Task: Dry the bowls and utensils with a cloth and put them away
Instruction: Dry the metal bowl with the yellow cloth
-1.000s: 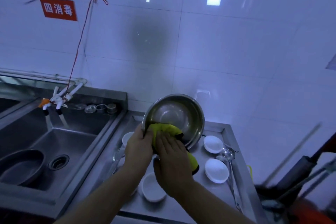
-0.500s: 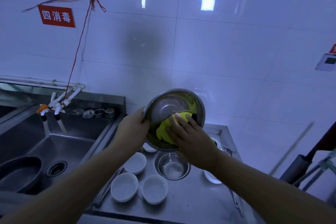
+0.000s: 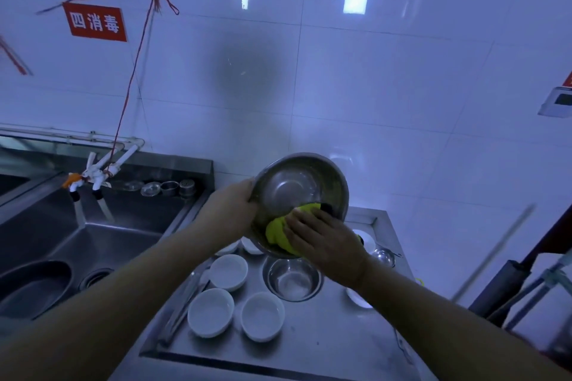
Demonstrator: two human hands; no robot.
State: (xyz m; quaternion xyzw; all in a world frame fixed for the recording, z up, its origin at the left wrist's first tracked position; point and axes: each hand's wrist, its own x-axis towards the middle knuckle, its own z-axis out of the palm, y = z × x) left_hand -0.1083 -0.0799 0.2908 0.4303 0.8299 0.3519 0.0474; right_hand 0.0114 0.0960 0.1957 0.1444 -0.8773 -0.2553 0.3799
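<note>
Above the steel counter (image 3: pixel 325 346) | left hand (image 3: pixel 227 213) grips tilted steel bowl (image 3: pixel 297 192) by its rim, fingers curled round edge | right hand (image 3: pixel 322 241) presses yellow cloth (image 3: pixel 278 230) into bowl's lower inside, fingers straight, close together | white bowls (image 3: pixel 210 312) below both hands

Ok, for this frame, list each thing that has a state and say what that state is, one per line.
Large steel bowl: held up, tilted, opening toward camera.
Yellow cloth: pressed against the bowl's lower inside.
Left hand: grips the bowl's rim.
Right hand: fingers flat on the cloth.
Small steel bowl: upright on the counter.
Three white bowls: upright, empty.
Taps: running.
</note>
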